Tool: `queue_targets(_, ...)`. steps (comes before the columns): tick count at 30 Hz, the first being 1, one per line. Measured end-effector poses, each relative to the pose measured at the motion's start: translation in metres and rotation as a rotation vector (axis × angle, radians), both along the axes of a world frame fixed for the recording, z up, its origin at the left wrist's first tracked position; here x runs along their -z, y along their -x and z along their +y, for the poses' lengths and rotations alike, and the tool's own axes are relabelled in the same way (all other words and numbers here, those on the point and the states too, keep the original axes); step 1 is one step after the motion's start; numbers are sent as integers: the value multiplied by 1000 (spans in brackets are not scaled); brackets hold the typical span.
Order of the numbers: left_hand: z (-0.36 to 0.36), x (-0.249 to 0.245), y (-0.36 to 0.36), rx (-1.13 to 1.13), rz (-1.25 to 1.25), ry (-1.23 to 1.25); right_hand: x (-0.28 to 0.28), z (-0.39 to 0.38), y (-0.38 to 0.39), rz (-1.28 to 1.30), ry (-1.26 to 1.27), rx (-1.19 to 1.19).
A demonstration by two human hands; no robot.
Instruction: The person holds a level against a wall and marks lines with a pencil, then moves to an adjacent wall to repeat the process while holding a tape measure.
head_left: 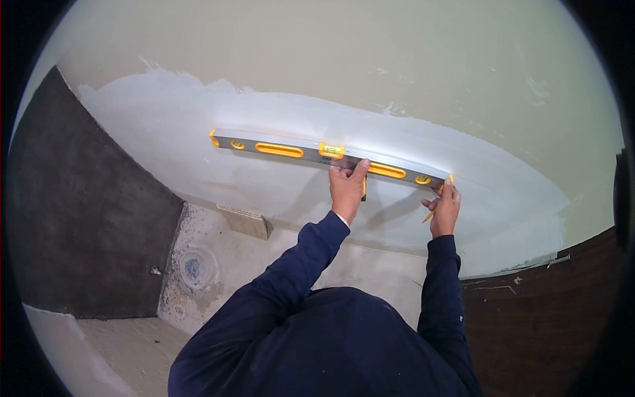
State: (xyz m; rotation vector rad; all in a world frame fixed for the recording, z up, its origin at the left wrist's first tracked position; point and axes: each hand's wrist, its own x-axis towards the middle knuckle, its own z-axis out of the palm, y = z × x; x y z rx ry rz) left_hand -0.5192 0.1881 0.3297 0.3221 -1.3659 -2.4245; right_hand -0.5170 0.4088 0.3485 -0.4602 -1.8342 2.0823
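Observation:
A long grey spirit level (291,151) with yellow grips and end caps lies flat against the white plastered band of the wall (198,145). My left hand (347,188) presses the level near its middle, just below the yellow vial. My right hand (444,208) holds a yellow pencil (430,216) at the level's right end, fingertips touching the wall there. Both arms are in dark blue sleeves.
Above the white band the wall is pale green (331,46). A dark panel (79,212) stands at the left and a dark brown one (542,317) at the right. Below lies a dusty concrete floor (218,264) with a round drain (193,268) and a small tile piece (246,221).

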Motion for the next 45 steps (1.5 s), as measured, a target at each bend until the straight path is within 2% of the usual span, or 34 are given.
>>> queue_targets(4, 1, 15, 11, 0, 98, 43, 1, 2, 0, -3, -1, -6)
queue_targets(7, 5, 18, 11, -8, 61, 72, 1, 1, 0, -3, -17, -9)
queue_targets(9, 11, 15, 10, -121, -30, 107, 0, 0, -1, -2, -29, -10)
queue_targets(13, 9, 14, 10, -87, -57, 122, 1, 0, 0, -1, -27, -4)
queue_targets(20, 9, 11, 9, -88, 20, 93, -6, -1, -6, -25, -74, 8)
queue_targets(22, 9, 12, 9, -60, 31, 81, 13, 15, -11, -22, -60, 16)
queue_targets(24, 9, 12, 13, -75, 197, -19, 16, 32, -24, -10, -53, 44)
queue_targets(26, 9, 4, 8, -56, 175, -10, -5, 16, -45, 72, 268, 59)
queue_targets(27, 8, 3, 7, -67, 146, 11, -14, 7, -51, 75, 265, 81)
queue_targets(29, 5, 6, 6, -20, 95, 4, -31, -16, -58, 303, 183, -32)
queue_targets(30, 4, 7, 7, 2, 46, -1, -40, -27, -62, 304, 187, -13)
queue_targets(32, 5, 16, 11, -1, 51, 9, -53, -50, -65, 287, -117, -45)
queue_targets(36, 6, 15, 11, -45, 121, 50, -54, -85, -51, 338, -158, -119)
queue_targets(39, 5, 17, 13, -16, 110, 21, -63, -108, -44, 264, -153, -178)
queue_targets(42, 5, 16, 9, -8, 101, -14, -55, -120, -33, 366, -134, -307)
queue_targets(44, 5, 15, 6, 1, 70, -26, -52, -127, -28, 398, -428, -300)
queue_targets(45, 5, 17, 7, 12, 41, -40, -52, -131, -24, 399, -428, -302)
